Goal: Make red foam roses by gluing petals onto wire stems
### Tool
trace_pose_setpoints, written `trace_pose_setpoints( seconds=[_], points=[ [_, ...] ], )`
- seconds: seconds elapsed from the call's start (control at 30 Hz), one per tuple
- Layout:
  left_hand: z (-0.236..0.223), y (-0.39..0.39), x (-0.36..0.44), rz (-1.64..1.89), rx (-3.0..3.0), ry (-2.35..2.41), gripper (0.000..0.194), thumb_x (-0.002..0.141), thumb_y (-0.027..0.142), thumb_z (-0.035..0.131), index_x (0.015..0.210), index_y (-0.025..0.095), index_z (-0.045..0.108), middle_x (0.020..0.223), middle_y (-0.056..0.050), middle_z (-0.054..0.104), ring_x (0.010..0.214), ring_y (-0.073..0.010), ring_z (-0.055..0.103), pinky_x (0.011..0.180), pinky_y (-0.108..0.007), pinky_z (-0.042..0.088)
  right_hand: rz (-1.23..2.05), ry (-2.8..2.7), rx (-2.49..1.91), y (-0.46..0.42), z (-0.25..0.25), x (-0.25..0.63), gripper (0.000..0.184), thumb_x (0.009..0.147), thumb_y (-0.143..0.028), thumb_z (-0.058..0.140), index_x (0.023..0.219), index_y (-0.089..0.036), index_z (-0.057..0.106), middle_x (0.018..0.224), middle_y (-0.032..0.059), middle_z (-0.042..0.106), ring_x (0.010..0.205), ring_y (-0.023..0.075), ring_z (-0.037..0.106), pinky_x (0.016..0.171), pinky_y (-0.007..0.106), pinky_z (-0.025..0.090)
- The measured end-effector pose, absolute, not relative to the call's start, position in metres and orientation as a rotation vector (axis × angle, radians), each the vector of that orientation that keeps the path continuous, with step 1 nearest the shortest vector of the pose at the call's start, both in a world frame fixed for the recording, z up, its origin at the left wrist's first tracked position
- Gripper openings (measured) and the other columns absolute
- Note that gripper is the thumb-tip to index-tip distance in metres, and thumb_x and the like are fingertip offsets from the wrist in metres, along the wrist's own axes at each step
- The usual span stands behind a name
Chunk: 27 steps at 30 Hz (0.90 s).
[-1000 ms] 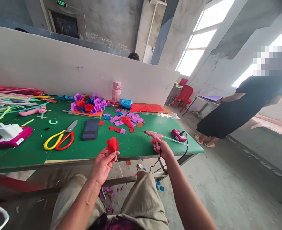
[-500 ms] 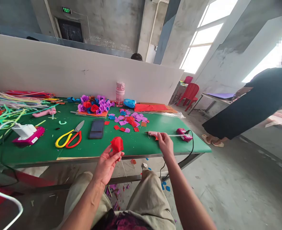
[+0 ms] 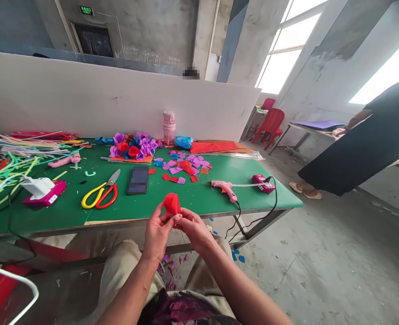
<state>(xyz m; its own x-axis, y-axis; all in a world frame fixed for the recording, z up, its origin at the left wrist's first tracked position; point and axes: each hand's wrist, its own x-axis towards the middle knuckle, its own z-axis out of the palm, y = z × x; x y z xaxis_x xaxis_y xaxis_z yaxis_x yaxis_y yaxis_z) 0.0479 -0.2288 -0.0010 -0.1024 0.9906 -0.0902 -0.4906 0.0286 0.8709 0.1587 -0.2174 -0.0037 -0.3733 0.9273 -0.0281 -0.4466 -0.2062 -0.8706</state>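
Note:
A red paper flower [image 3: 171, 204] is held up just beyond the table's front edge. My left hand [image 3: 158, 231] is closed around its left side and base. From the right, my right hand [image 3: 193, 225] pinches the lower part of the same flower, fingertips meeting those of the left. The flower's stem is hidden behind my hands. To the right on the green table [image 3: 172, 198] lies a pink glue gun [image 3: 224, 187] with a clear glue stick in its back. Purple, red and blue paper petals [image 3: 186, 167] are scattered beyond my hands.
Yellow-and-red scissors [image 3: 101, 192] and a dark phone [image 3: 137, 180] lie left of centre. Finished paper flowers [image 3: 135, 146] are heaped behind them, near a pink bottle [image 3: 169, 128]. Magenta power blocks [image 3: 263, 183] sit at both sides, with cables. A person in dark clothing [image 3: 358, 140] stands at right.
My right hand has let go of the glue gun, now lying on the table, and moved left to the flower. My left hand still holds the flower, now slightly farther right.

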Motion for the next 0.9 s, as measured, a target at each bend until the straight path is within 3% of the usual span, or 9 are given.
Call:
trace_pose_setpoints(
  seconds=[0.23, 0.5, 0.7, 0.9],
  points=[
    [-0.003, -0.232, 0.058, 1.427, 0.766, 0.933, 0.063, 0.065, 0.027, 0.075, 0.124, 0.021, 0.052, 0.093, -0.007, 0.072, 0.093, -0.0224, 0.064, 0.081, -0.031, 0.048, 1.712, -0.834, -0.774, -0.221, -0.007, 0.160, 0.021, 0.071, -0.028, 0.069, 0.090, -0.020, 0.069, 0.080, 0.0005, 0.065, 0.071, 0.0106, 0.055, 0.073, 0.024, 0.044],
    [-0.010, -0.235, 0.056, 1.375, 0.811, 0.931, 0.063, 0.070, 0.022, 0.070, 0.128, 0.022, 0.046, 0.088, -0.004, 0.071, 0.079, -0.0155, 0.063, 0.076, -0.027, 0.046, 1.466, -0.976, -0.857, -0.220, -0.010, 0.164, 0.025, 0.071, -0.036, 0.070, 0.090, -0.021, 0.068, 0.076, 0.0009, 0.065, 0.065, 0.0130, 0.053, 0.065, 0.025, 0.043],
    [-0.011, -0.226, 0.037, 1.398, 0.772, 0.990, 0.032, 0.070, 0.029, 0.070, 0.099, 0.015, 0.066, 0.077, -0.004, 0.068, 0.064, -0.0106, 0.056, 0.062, -0.021, 0.043, 1.399, -1.213, -0.952, -0.222, -0.009, 0.180, 0.027, 0.076, -0.039, 0.065, 0.095, -0.020, 0.068, 0.067, 0.0007, 0.063, 0.049, 0.0089, 0.041, 0.047, 0.022, 0.030],
    [0.001, -0.218, 0.027, 1.401, 0.713, 0.913, 0.033, 0.072, 0.040, 0.067, 0.089, 0.013, 0.070, 0.086, -0.007, 0.068, 0.061, -0.0109, 0.054, 0.056, -0.022, 0.042, 1.496, -1.201, -0.975, -0.231, -0.012, 0.188, 0.026, 0.075, -0.040, 0.066, 0.087, -0.017, 0.069, 0.061, -0.0004, 0.059, 0.059, 0.0112, 0.051, 0.061, 0.024, 0.039]
  ],
)
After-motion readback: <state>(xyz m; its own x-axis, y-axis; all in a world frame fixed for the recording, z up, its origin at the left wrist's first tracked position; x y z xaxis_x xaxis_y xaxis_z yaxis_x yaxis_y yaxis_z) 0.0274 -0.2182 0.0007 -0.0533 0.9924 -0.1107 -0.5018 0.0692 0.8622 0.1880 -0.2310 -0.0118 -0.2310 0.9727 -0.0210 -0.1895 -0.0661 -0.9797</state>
